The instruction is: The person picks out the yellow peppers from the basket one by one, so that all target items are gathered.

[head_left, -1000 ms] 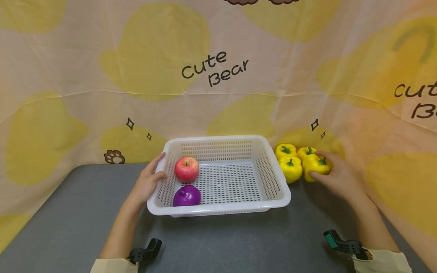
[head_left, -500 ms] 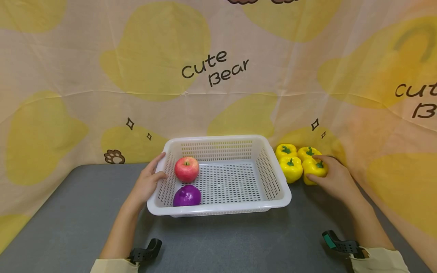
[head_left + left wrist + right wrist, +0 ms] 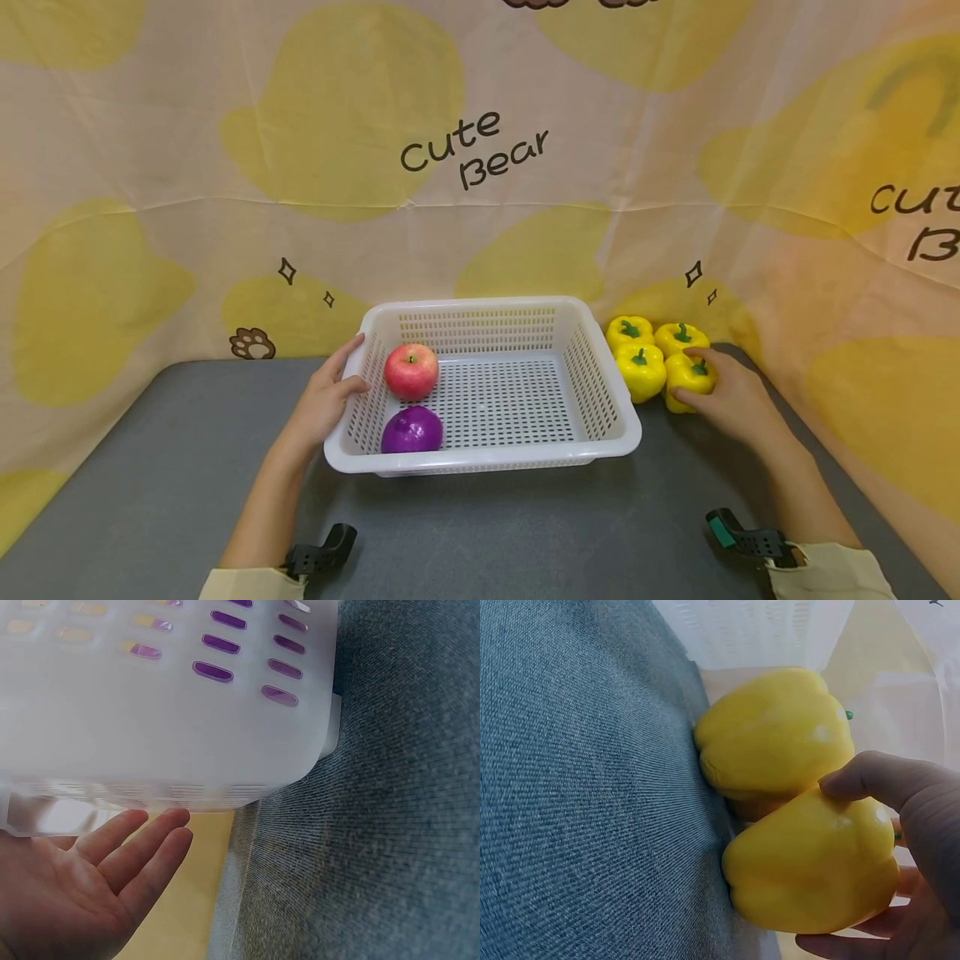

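My left hand (image 3: 322, 408) holds the left rim of a white slotted plastic basket (image 3: 480, 457), thumb at the rim and fingers along the outer side. In the left wrist view its fingers (image 3: 146, 862) lie against the basket wall (image 3: 165, 727). At the basket's right, my right hand (image 3: 738, 400) grips a yellow bell pepper (image 3: 686, 383), thumb on its near side. The right wrist view shows this pepper (image 3: 810, 862) low at the table surface, close beside another yellow bell pepper (image 3: 772, 735). Inside the basket sit a red apple (image 3: 411, 372) and a glossy purple round thing (image 3: 412, 430).
More yellow bell peppers stand between the basket and my right hand: one at the front (image 3: 640, 373), and two behind, left (image 3: 628, 332) and right (image 3: 681, 337). A printed cloth (image 3: 337, 167) hangs behind the grey table (image 3: 480, 533).
My right hand has moved slightly left and toward me, bringing its yellow bell pepper nearer the front of the group. The left hand and basket stay in place.
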Tool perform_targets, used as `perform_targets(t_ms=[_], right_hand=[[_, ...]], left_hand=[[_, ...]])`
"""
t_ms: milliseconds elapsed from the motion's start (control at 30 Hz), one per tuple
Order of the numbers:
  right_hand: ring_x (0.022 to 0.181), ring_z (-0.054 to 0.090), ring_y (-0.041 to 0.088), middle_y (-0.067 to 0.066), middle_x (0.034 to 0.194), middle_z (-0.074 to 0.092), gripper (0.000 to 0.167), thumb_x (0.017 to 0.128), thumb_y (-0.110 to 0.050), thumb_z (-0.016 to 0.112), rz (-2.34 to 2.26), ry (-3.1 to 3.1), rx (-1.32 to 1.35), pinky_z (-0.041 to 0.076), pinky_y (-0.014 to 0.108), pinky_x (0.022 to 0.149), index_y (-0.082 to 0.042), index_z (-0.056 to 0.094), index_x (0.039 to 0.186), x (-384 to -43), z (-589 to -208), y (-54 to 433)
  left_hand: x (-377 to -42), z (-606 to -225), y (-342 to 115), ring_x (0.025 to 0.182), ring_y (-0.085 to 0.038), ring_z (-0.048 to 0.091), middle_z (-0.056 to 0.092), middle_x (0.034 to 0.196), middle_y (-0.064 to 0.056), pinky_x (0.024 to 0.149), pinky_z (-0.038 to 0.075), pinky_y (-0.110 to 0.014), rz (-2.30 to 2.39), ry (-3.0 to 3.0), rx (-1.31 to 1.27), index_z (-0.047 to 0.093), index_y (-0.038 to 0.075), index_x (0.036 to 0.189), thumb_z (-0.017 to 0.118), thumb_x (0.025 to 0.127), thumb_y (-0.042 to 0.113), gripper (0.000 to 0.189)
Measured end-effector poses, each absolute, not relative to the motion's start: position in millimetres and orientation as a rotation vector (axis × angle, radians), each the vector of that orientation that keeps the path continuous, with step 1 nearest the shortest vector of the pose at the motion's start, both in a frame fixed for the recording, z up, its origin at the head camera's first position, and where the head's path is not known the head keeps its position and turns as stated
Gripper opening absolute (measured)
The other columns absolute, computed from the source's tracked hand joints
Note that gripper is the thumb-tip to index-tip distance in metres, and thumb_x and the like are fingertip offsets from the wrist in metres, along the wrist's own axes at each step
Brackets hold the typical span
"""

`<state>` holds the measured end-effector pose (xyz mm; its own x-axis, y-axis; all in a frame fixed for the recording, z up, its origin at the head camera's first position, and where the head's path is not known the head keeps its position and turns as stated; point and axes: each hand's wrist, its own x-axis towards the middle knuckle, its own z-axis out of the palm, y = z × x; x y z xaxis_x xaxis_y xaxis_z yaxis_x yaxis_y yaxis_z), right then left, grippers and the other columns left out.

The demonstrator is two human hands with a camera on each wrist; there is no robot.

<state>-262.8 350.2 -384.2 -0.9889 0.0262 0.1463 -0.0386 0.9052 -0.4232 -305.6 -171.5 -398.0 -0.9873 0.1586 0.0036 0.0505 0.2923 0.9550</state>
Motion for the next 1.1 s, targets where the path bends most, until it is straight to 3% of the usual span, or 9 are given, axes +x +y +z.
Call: perform_targets(t_ms=[467,867,1100], right_hand=[[0.125,0.048,0.051,0.035,0.142,0.048,0.078,0.088,-0.040,0.073,0.689,-2.938,0.047,0.040,0.069,0.102,0.006,0.044,0.144,-262.6,-385.6,350.9],[0.132,0.040,0.058,0.039,0.149,0.039,0.088,0.093,-0.057,0.061,0.646,-2.972,-0.033,0.035,0.073,0.106,0.005,0.036,0.150,-267.1,-385.7,349.8],[0.130,0.041,0.057,0.040,0.148,0.038,0.093,0.092,-0.057,0.062,0.645,-2.993,-0.014,0.036,0.072,0.105,0.008,0.032,0.151,-266.6,-384.1,356.1]], left_hand=[[-304.8,-397.7,-173.3,0.127,-0.054,0.056,0.036,0.156,-0.034,0.093,0.060,-0.050,1.810,2.439,0.189,0.018,0.019,0.164,0.048,0.095,0.002,0.077],[-305.4,-396.8,-173.4,0.128,-0.053,0.056,0.037,0.156,-0.034,0.094,0.060,-0.050,1.813,2.442,0.187,0.018,0.020,0.164,0.048,0.096,0.003,0.076],[-305.5,-397.5,-171.5,0.128,-0.055,0.054,0.036,0.156,-0.035,0.095,0.059,-0.052,1.834,2.414,0.190,0.018,0.019,0.164,0.047,0.095,0.001,0.077]])
